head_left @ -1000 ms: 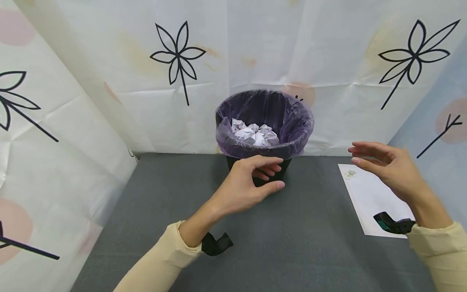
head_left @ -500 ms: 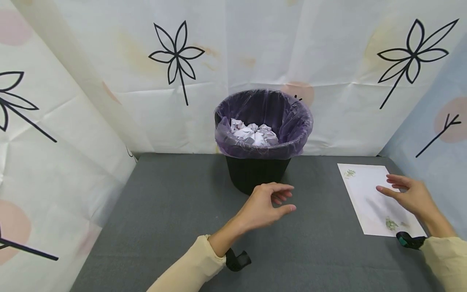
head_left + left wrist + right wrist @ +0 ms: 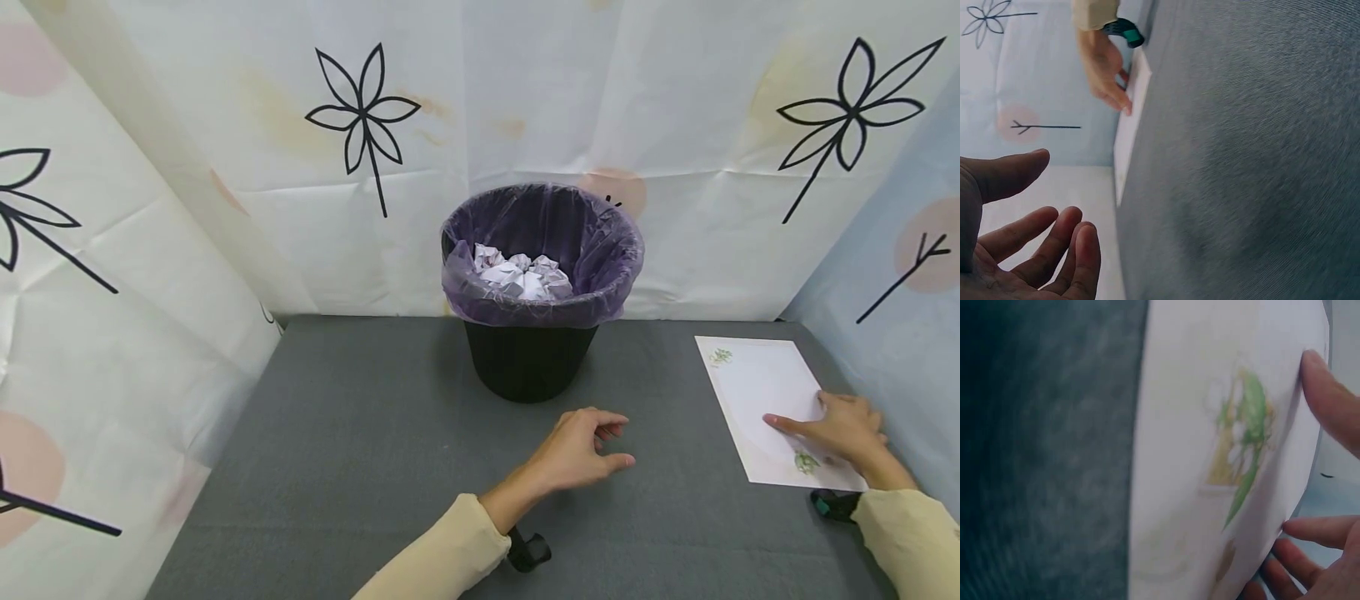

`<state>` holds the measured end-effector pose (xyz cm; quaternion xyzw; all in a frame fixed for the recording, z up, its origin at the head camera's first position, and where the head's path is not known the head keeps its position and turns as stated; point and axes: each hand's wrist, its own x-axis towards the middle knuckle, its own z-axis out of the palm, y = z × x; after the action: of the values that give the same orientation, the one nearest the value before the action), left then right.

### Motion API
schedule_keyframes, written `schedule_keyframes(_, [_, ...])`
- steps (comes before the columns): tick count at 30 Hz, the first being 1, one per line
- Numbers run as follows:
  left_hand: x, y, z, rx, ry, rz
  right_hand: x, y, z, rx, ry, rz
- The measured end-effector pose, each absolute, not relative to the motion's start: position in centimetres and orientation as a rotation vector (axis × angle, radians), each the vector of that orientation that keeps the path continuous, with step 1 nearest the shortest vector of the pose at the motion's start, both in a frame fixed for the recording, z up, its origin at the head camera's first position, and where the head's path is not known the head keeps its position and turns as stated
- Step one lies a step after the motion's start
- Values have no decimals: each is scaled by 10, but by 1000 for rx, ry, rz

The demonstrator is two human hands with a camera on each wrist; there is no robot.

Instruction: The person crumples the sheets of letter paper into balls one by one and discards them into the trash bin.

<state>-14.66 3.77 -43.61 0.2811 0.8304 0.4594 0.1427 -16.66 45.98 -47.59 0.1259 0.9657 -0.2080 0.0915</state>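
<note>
A sheet of white paper with small green plant prints lies flat on the right side of the grey table. My right hand rests at its right edge. Its thumb touches the top of the sheet, while the index fingertip is right at the edge and the other fingers reach past it, as the right wrist view shows in close-up on the paper. My left hand hovers over the table's middle, holding nothing. Its fingers are loosely bent, the thumb apart from them.
A black trash bin stands at the back of the table, lined with a purple plastic bag. Several crumpled paper balls lie inside it. Printed cloth walls close off the back and both sides.
My right hand has come down from above the sheet onto its right edge. The left hand has drawn away from the bin, toward the front and right.
</note>
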Motion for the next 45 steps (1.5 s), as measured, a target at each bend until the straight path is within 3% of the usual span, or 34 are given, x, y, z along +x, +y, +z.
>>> schedule_keyframes(10, [-140,57,-463,732,2527,1144,-165,440,-472,285,2862,-562])
schedule_keyframes(18, [-133,72,-475,850,2690,928,-157,396,-465,231,2856,-491])
schedule_keyframes(31, [-124,90,-493,809,2806,518,-151,325,-462,265,2875,-514])
schedule_keyframes(45, [-124,91,-495,821,2848,476,-159,333,-464,302,2905,-693])
